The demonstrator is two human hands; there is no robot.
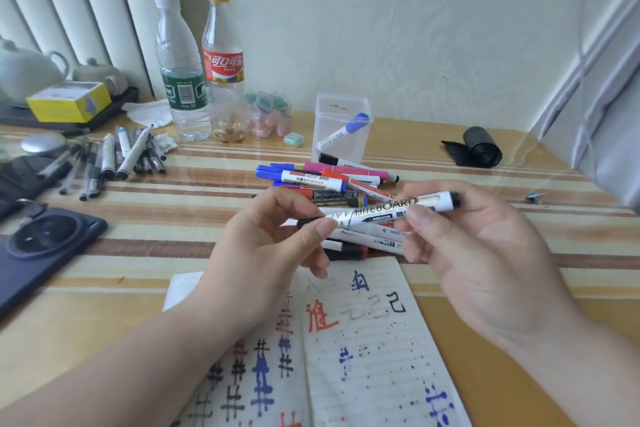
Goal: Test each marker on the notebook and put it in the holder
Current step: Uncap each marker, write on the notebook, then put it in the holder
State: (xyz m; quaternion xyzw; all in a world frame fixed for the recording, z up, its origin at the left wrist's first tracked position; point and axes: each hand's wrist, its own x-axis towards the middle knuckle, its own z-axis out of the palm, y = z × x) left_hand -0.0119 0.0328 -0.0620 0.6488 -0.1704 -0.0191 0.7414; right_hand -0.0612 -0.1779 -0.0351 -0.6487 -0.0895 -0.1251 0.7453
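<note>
A white whiteboard marker (377, 211) with black ends is held level above the table. My left hand (273, 253) pinches its left end and my right hand (471, 246) pinches its right part near the black end. Below them lies the open notebook (367, 350), covered with red, blue and black test marks. Behind the hands is a pile of several markers (322, 180). The clear plastic holder (341, 128) stands at the back with one blue-capped marker (346, 130) leaning inside.
Two plastic bottles (201, 80) stand back left, with a small jar (268, 114) beside them. Several pens (117, 156) lie left, a dark phone (45, 243) nearer. A black roll (479, 146) sits at right, and a yellow box (69, 100) far left.
</note>
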